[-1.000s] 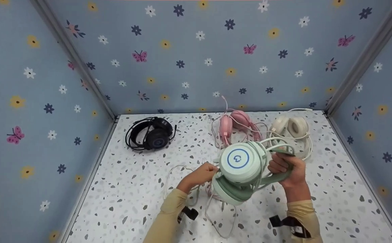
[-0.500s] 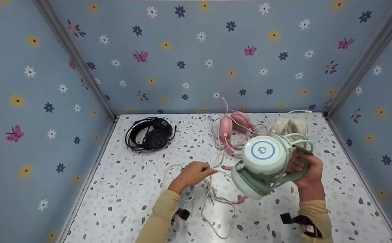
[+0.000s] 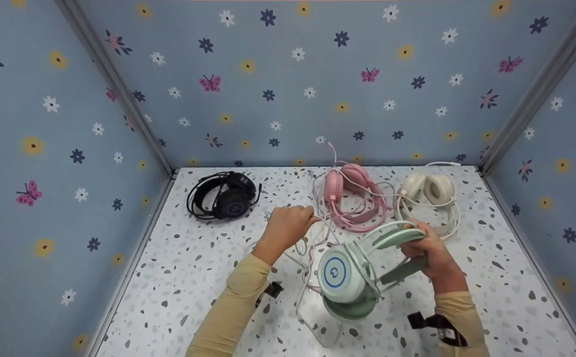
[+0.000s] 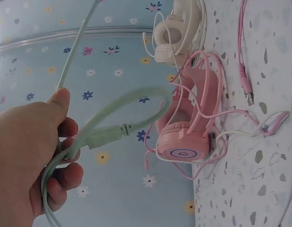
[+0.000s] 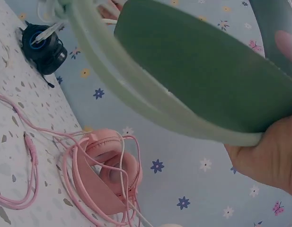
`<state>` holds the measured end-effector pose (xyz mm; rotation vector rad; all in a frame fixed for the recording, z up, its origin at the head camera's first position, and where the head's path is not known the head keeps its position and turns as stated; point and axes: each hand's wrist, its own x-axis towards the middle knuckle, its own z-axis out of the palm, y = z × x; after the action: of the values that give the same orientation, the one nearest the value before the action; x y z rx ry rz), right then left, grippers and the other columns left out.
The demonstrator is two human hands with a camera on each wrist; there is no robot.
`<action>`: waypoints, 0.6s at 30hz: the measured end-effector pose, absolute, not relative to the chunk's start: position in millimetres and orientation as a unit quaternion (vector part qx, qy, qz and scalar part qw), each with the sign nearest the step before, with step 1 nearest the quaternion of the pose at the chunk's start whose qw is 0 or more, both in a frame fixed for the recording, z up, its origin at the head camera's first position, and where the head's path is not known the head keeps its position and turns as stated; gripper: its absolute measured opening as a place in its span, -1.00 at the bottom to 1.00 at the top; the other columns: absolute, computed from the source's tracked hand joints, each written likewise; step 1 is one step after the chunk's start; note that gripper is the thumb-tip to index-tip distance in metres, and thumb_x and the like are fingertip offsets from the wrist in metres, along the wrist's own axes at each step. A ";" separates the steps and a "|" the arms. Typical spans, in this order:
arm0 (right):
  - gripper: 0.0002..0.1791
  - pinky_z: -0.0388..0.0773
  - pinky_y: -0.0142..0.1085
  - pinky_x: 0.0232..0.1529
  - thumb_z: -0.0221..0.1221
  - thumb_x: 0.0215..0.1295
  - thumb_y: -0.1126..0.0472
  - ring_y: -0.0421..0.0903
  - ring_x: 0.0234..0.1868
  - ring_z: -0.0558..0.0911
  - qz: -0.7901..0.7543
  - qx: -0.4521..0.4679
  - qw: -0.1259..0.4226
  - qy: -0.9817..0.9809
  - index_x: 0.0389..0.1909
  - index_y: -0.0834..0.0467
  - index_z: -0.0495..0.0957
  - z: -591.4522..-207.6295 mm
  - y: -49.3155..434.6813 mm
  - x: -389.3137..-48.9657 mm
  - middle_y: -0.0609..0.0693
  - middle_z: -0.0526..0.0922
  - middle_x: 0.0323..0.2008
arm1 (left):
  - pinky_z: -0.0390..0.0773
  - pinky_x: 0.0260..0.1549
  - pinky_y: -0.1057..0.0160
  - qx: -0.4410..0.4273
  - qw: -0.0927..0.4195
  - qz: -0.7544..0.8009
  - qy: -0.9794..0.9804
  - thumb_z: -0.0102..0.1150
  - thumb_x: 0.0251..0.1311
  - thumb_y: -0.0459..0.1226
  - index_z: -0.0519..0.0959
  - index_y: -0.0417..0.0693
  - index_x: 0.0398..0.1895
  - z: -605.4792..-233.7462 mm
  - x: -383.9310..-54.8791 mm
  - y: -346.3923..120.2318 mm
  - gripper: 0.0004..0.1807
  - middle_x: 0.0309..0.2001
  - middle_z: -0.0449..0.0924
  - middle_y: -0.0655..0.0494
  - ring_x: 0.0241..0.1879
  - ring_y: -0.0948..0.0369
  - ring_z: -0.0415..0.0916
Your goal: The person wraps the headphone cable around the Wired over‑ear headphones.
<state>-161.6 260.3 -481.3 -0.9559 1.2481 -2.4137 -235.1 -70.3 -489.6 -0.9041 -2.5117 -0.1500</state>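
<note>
Green headphones (image 3: 340, 275) hang tilted above the table, their ear cups toward the front left. My right hand (image 3: 427, 250) grips them by the headband (image 5: 198, 66), which fills much of the right wrist view. In my left hand (image 3: 288, 229) I hold the pale green cable (image 4: 72, 54), pinched between thumb and fingers. Loops of that cable pass around my left fingers, and a thicker green connector (image 4: 105, 137) dangles beside them. More cable is wrapped around the green headphones. Pink headphones (image 3: 335, 186) lie just behind my hands.
Black headphones (image 3: 233, 202) lie at the back left, cream headphones (image 3: 439, 188) at the back right. Loose pink and white cables (image 3: 312, 258) cross the table's middle; a pink plug (image 4: 247, 87) lies among them. Patterned walls enclose the back and sides of the speckled table (image 3: 183, 282).
My left hand has moved up and away, drawing the cable with it. The green headphones shifted right, then came back left and lower, turning so the headband shows more.
</note>
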 end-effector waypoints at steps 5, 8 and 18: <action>-0.81 -0.19 -0.20 -0.69 -0.04 0.18 0.59 -0.12 -0.73 -0.06 -0.783 -0.187 0.013 0.593 -0.50 0.26 0.32 -479.0 248.9 -156.9 -0.14 0.12 -0.71 | 0.29 -0.79 0.25 -0.319 0.226 -0.114 -0.913 0.07 0.37 0.01 0.44 0.03 -0.52 -478.6 -229.9 -68.5 -0.65 -0.72 0.27 0.22 -0.77 0.28 0.24; -0.76 -0.10 -0.24 -0.71 0.11 0.17 0.56 -0.20 -0.75 0.02 -0.731 -0.093 -0.061 0.674 -0.56 0.33 0.27 -478.3 241.6 -157.2 -0.16 0.17 -0.74 | 0.21 -0.75 0.31 -0.313 0.181 -0.188 -0.913 0.11 0.36 -0.01 0.39 0.07 -0.61 -470.3 -223.3 -65.2 -0.61 -0.74 0.21 0.26 -0.76 0.31 0.18; -0.79 0.16 -0.38 -0.60 0.21 0.04 0.64 -0.25 -0.66 0.20 -0.614 -0.001 -0.268 0.742 -0.59 0.41 0.38 -468.2 216.1 -149.1 -0.12 0.25 -0.71 | 0.38 -0.58 0.31 -0.274 -0.041 -0.367 -0.888 0.15 0.35 -0.16 0.69 -0.07 -0.16 -439.1 -198.8 -61.7 -0.79 -0.55 0.52 0.27 -0.69 0.34 0.32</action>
<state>-149.1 216.1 -468.2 -0.0048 2.8399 -2.3485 -198.8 -61.7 -439.1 -0.8852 -2.8651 -1.1849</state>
